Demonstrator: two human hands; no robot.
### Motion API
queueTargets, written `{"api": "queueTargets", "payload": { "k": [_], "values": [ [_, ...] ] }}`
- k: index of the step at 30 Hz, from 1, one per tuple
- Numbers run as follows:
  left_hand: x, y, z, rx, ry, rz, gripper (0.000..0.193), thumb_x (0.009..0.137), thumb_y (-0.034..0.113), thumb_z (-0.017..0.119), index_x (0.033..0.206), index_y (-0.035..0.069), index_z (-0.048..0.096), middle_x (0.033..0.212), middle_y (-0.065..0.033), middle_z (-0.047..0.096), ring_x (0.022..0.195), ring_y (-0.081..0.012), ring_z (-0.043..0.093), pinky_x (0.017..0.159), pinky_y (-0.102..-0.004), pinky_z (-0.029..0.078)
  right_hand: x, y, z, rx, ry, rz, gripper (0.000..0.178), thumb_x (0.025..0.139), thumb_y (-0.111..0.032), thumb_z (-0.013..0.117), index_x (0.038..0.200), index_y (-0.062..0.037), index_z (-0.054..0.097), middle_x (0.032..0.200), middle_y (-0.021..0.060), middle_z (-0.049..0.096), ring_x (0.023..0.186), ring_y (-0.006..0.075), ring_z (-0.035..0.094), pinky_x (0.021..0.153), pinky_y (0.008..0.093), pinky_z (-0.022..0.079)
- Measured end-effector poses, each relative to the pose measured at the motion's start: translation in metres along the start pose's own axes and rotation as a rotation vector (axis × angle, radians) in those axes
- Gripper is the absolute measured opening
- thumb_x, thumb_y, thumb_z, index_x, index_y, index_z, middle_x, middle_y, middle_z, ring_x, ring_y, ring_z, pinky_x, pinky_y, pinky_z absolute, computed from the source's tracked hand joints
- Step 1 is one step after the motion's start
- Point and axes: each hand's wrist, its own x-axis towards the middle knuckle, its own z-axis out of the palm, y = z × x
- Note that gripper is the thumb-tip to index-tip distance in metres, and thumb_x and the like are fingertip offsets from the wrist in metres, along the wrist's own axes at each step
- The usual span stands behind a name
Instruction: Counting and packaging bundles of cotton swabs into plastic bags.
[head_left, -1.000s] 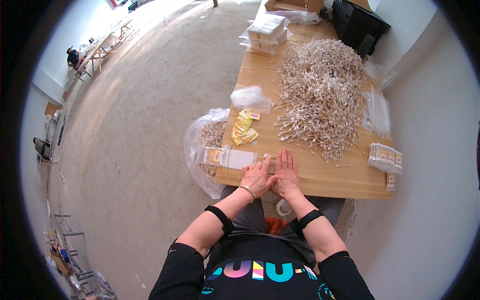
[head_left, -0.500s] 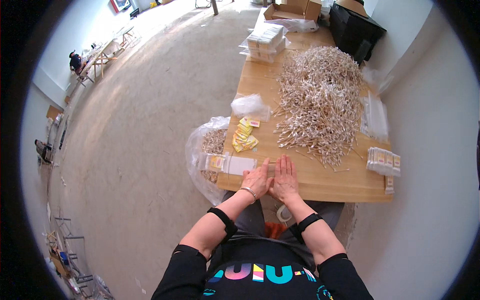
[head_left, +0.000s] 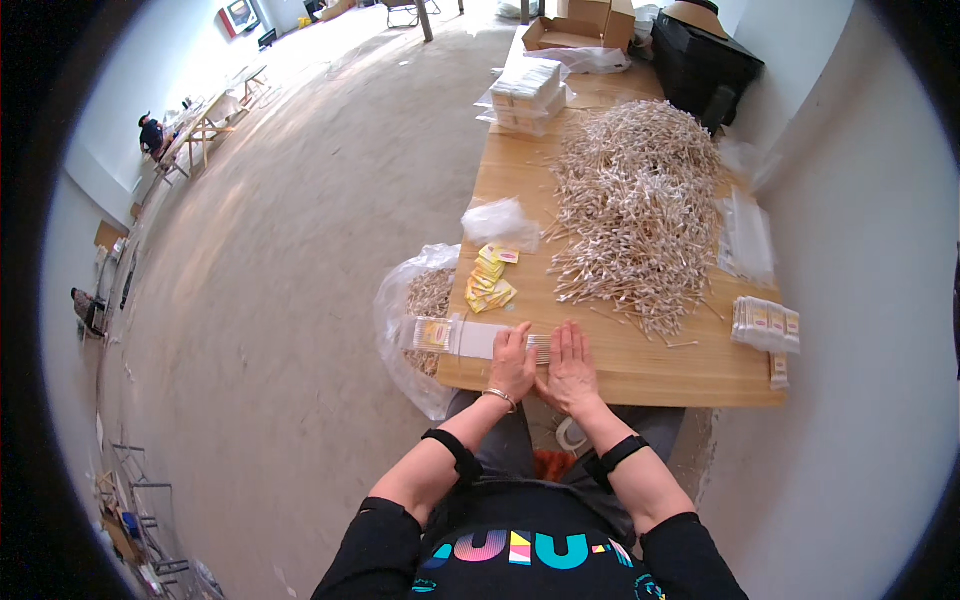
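Observation:
A short row of cotton swabs (head_left: 540,348) lies side by side on the table near its front edge, between my two hands. My left hand (head_left: 513,368) rests at the row's left end, fingers forward and slightly bent, thumb towards the swabs. Flat on the row's right end lies my right hand (head_left: 571,372), its fingers straight. Left of my left hand is a white flat strip (head_left: 480,340). Beyond it a clear bag of swabs with a yellow label (head_left: 433,333) juts past the table's left edge. The swabs under my palms are hidden.
A big heap of loose swabs (head_left: 640,200) covers the table's middle. Yellow cards (head_left: 490,280) and clear bags (head_left: 502,224) lie at the left; packed swabs (head_left: 766,322) at the right. A plastic sack of swabs (head_left: 390,300) stands beside the table. A wall (head_left: 860,300) rises on the right.
My left hand has shifted slightly and its fingers are more bent. My right hand stays flat beside the row. The whole view has tilted a little.

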Motion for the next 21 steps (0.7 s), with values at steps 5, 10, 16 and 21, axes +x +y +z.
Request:
{"api": "queueTargets", "payload": {
  "k": [5,10,16,21],
  "values": [
    [0.009,-0.004,0.026,-0.458,0.291,0.041,0.044,0.084,0.01,0.047,0.126,-0.001,0.044,0.127,-0.0209,0.045,0.121,-0.0327,0.04,0.105,-0.0371,0.027,0.004,-0.003,-0.008,0.045,0.053,0.01,0.093,0.076,-0.05,0.055,0.137,0.0082,0.015,0.144,0.0252,0.013,0.136,0.0369,0.01,0.111,0.0465,0.01],
    [0.009,-0.014,0.036,-0.623,0.246,0.027,0.042,0.086,0.009,0.042,0.127,-0.003,0.043,0.131,-0.0186,0.044,0.125,-0.0297,0.038,0.106,-0.0358,0.026,0.004,-0.009,0.006,0.06,0.076,0.005,0.087,0.074,-0.039,0.057,0.135,0.0089,0.018,0.142,0.0264,0.018,0.134,0.04,0.014,0.109,0.048,0.012],
    [0.006,-0.02,0.028,-0.672,0.227,-0.014,0.04,0.087,0.009,0.041,0.125,-0.002,0.046,0.129,-0.0164,0.047,0.123,-0.0266,0.041,0.104,-0.0339,0.029,0.003,-0.027,0.017,0.027,0.079,0.027,0.068,0.083,-0.032,0.045,0.133,0.009,0.025,0.141,0.0261,0.02,0.134,0.0399,0.015,0.109,0.0498,0.013],
    [0.012,-0.031,0.01,-0.708,0.224,-0.061,0.036,0.09,0.011,0.04,0.123,-0.001,0.049,0.125,-0.0146,0.051,0.119,-0.0241,0.045,0.102,-0.0321,0.031,0.017,-0.049,0.02,0.049,0.07,0.045,0.065,0.085,-0.031,0.04,0.133,0.0089,0.026,0.142,0.0258,0.02,0.134,0.0395,0.014,0.109,0.0494,0.011]
  ]
}}
